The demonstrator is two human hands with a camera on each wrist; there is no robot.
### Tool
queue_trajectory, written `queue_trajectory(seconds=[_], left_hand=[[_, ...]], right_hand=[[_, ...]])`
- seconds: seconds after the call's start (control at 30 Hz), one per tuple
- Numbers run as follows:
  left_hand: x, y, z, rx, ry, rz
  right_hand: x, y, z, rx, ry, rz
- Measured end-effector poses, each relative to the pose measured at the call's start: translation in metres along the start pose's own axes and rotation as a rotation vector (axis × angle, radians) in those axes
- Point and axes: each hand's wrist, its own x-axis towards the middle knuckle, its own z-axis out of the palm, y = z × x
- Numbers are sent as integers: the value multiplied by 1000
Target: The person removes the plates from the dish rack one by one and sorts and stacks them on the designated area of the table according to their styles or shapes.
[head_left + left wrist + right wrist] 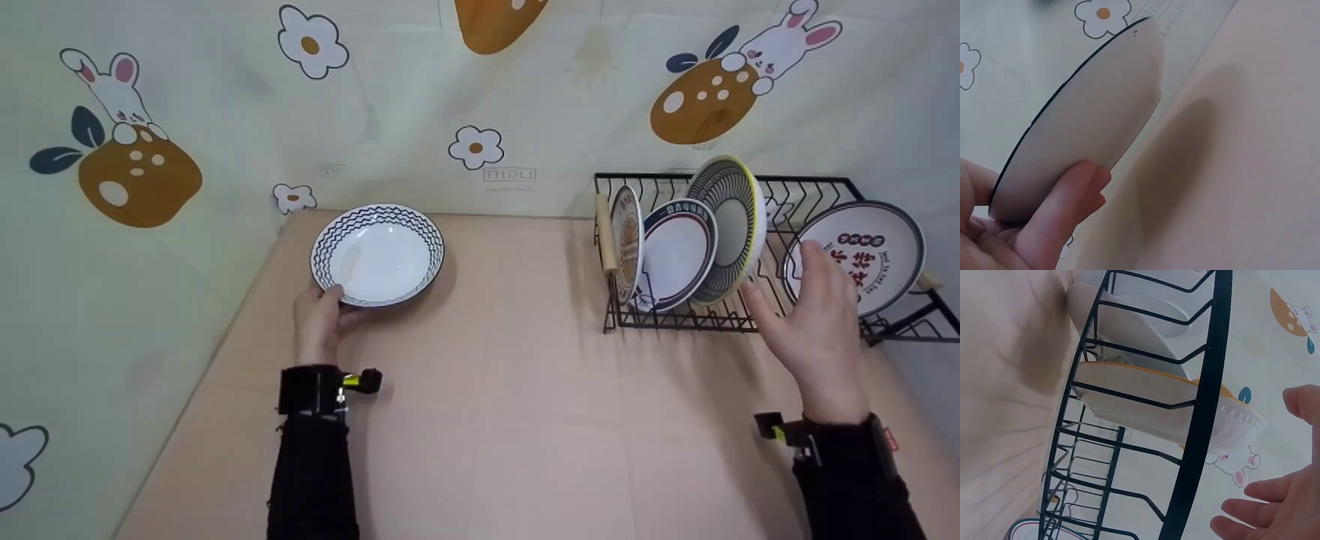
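My left hand (321, 319) pinches the near-left rim of a white plate (379, 262) with a dark wavy border, thumb on top and fingers beneath. In the left wrist view the plate's pale underside (1084, 118) is tilted above the tabletop, its shadow below. The right hand (814, 337) is spread in front of a black dish rack (697, 324), holding nothing. It is nearest to a yellow-rimmed bowl (739, 217) and a white plate with red characters (881, 247). In the right wrist view, the fingers (1264, 514) appear apart from the rack bars.
Left in the rack stand a plate with a brown print (628, 244) and a plate with a dark red ring (679, 251). The rack has a wooden handle (604, 232). A pale tabletop (510, 360) meets a patterned wall covering (397, 105) behind.
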Motion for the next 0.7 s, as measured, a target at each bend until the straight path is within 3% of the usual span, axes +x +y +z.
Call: queue_trajectory(seconds=[0.3,0.7], left_hand=[[4,-6,-5,-52,0,9],[7,-9,-6,-103,21,-31]], right_hand=[[10,-2,-3,-15,-4,1],[14,-4,-3,-26,-12,24]])
